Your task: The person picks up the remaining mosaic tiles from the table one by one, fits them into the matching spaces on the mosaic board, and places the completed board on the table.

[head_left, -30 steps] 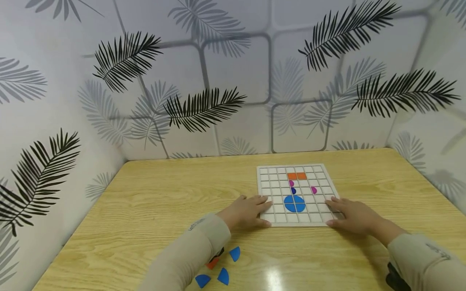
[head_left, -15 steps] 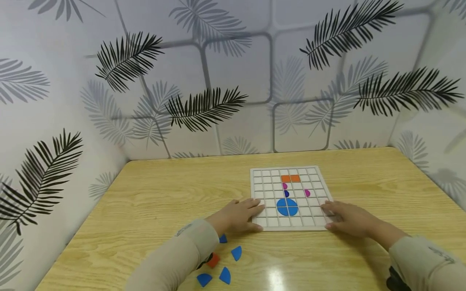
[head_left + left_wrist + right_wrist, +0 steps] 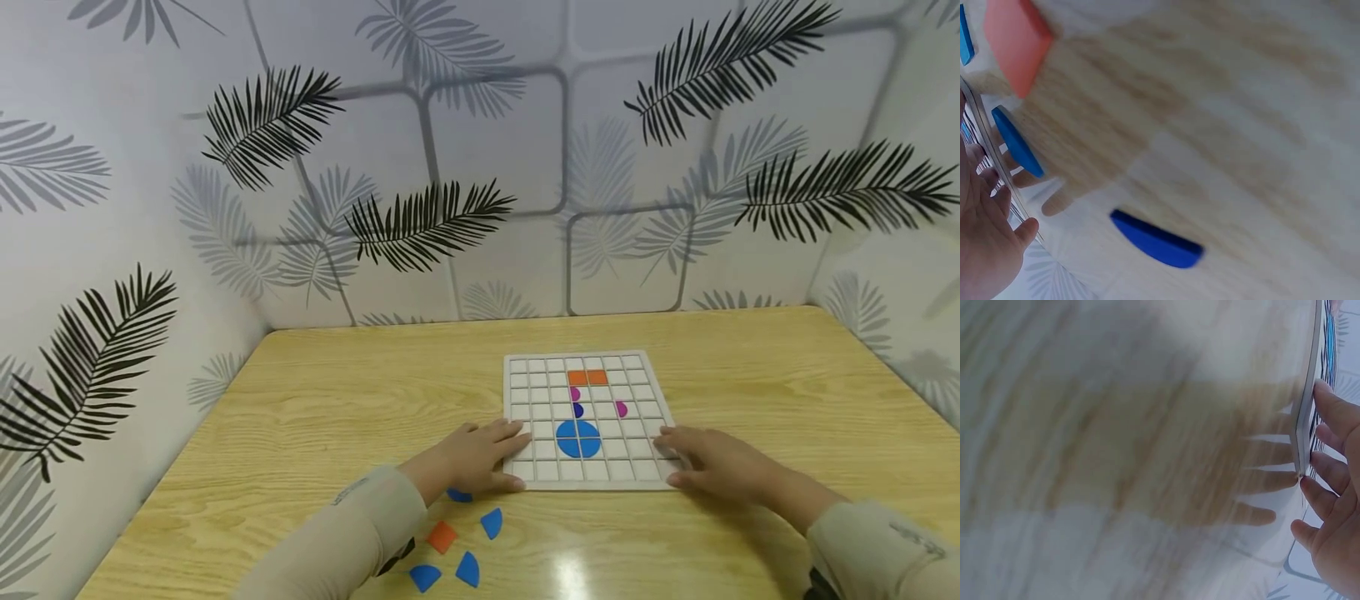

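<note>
A white gridded board (image 3: 536, 471) lies on the table between both hands. On it are two orange squares (image 3: 577, 377), magenta half-discs (image 3: 622, 409), a dark blue half-disc (image 3: 577, 410) and a blue disc (image 3: 567, 447) made of several quarter pieces. My left hand (image 3: 476, 457) rests on the board's left edge, fingers spread over the rim and thumb at the near corner. At the opposite edge, my right hand (image 3: 716, 464) touches the board the same way. In the right wrist view, relaxed fingertips of the right hand (image 3: 1338, 500) meet the board's rim (image 3: 1304, 425).
Loose pieces lie near the left forearm: an orange square (image 3: 442, 537) and several blue quarter pieces (image 3: 491, 523). One blue piece (image 3: 459, 496) is partly hidden beneath the left wrist. A patterned wall (image 3: 487, 250) stands behind the wooden table (image 3: 352, 400).
The board has slid left and slightly nearer, with both hands at its edges. The left forearm has shifted left, uncovering more of the orange square and a blue piece.
</note>
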`<state>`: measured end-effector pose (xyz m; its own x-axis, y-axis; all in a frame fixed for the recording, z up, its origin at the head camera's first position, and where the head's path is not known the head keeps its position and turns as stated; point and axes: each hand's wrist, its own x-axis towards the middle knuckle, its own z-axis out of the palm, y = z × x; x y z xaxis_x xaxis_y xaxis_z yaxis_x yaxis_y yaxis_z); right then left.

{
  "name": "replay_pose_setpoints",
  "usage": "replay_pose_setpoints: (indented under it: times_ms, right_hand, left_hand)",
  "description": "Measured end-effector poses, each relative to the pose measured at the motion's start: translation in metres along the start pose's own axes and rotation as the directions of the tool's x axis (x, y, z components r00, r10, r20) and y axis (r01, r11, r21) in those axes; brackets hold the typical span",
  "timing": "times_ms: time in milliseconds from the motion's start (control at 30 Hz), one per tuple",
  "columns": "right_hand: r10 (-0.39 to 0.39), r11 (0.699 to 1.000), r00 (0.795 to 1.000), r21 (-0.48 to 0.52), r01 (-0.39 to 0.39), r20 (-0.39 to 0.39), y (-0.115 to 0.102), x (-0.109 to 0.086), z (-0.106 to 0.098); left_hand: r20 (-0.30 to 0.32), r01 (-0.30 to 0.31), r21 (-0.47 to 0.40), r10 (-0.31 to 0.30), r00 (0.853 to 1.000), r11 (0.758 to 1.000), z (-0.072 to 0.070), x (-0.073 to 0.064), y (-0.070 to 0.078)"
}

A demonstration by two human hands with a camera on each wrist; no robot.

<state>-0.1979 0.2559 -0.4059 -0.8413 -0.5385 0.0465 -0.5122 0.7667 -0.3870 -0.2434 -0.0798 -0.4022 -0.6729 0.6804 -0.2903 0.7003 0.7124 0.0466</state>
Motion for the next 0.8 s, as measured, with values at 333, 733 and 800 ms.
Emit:
replay_pose_setpoints:
  times_ms: [333, 733, 800]
  right_hand:
    - [-0.022, 0.999, 0.999, -0.032, 0.023, 0.028, -0.007, -0.004, 0.002]
    - [-0.069, 0.993, 0.997, -0.098, 0.070, 0.018, -0.004, -0.008, 0.002]
    - [-0.083, 0.990, 0.996, -0.110, 0.084, 0.009, -0.004, -0.009, 0.002]
  left_hand:
    - [-0.013, -0.013, -0.045, 0.012, 1.000, 0.999, 0.002, -0.014, -0.005]
    - [-0.006, -0.002, -0.092, 0.001, 1.000, 0.996, 0.003, -0.011, -0.008]
    - [-0.003, 0.003, -0.100, -0.004, 1.000, 0.995, 0.002, -0.011, -0.009]
